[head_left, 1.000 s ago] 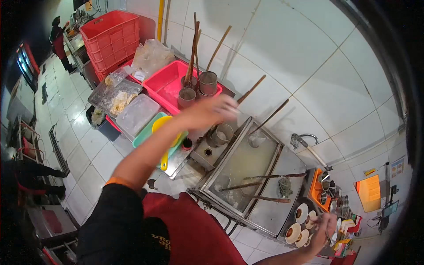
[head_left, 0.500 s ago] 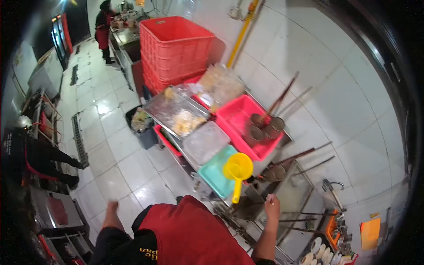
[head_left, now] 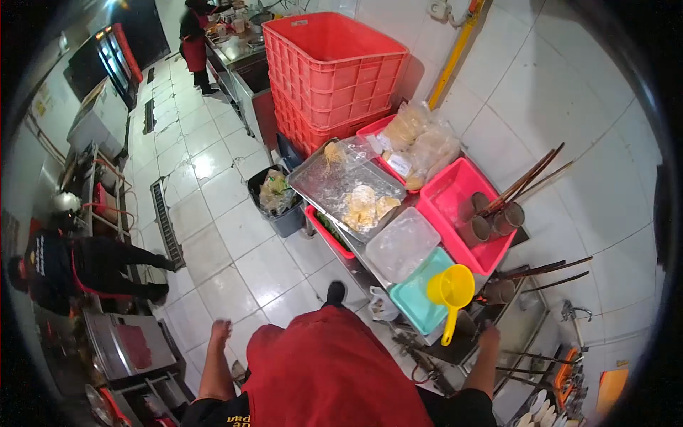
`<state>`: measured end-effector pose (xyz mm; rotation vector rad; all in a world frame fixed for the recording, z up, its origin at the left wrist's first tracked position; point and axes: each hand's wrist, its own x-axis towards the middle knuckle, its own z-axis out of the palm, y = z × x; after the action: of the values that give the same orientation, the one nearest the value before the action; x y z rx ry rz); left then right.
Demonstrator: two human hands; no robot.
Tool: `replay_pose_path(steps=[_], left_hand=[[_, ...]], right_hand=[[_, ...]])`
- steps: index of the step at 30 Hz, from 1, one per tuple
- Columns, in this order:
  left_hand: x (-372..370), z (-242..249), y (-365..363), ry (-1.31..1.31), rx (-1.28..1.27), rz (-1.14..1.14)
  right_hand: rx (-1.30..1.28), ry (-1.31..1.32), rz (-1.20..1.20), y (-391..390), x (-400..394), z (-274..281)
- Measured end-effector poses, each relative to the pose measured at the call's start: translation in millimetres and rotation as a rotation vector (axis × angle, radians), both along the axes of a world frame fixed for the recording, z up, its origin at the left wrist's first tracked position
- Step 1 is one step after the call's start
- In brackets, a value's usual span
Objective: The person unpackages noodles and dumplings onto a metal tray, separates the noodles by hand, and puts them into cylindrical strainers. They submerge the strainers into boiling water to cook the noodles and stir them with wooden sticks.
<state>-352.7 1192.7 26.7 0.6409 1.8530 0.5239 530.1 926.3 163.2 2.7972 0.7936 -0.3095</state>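
Seen from the head of a person in a red apron (head_left: pixel 324 370), looking down and forward, a crowded desk (head_left: pixel 377 275) runs diagonally along a white tiled wall. The left hand (head_left: pixel 222 329) is at the lower left, over the tiled floor and well apart from the desk; it is blurred, with its fingers seeming loosely curled and nothing visible in its grasp. The right hand (head_left: pixel 489 338) is beyond the desk's near end, its fingers apparently bent; how far open it is, and whether it grips anything, cannot be told. Nearest to it is a yellow dipper (head_left: pixel 449 286), its bowl on a turquoise tray (head_left: pixel 413 299) and its handle reaching over the tray's edge. Beside that tray lies a translucent container (head_left: pixel 403 245), then a metal tray (head_left: pixel 316 178) with a pale, floury mound (head_left: pixel 364 206). Toward the wall, a pink basin (head_left: pixel 448 196) contains metal strainers (head_left: pixel 506 217) with long wooden handles, next to clear plastic bags (head_left: pixel 421 142). Red crates (head_left: pixel 334 78) are stacked at the far end, and a dark bin (head_left: pixel 286 224) is on the floor beside the desk. More long handles (head_left: pixel 558 281) stick out near the tap (head_left: pixel 575 311). Two other people are present: one worker (head_left: pixel 196 39) at a far counter, another (head_left: pixel 99 263) at the left.
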Motion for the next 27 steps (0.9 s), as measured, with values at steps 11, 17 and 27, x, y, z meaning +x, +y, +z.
replay_pose_path(steps=[11,17,27], left_hand=[[345,121,371,-0.272,0.711,-0.693],[458,62,507,-0.072,0.838,-0.725],[487,114,551,0.184,0.740,-1.216]], right_hand=[[0.844,1.210,0.151,301,-180,283],[0.472,1.056,0.505,493,-233,123],[0.217,0.914,0.259,578,-270,78]])
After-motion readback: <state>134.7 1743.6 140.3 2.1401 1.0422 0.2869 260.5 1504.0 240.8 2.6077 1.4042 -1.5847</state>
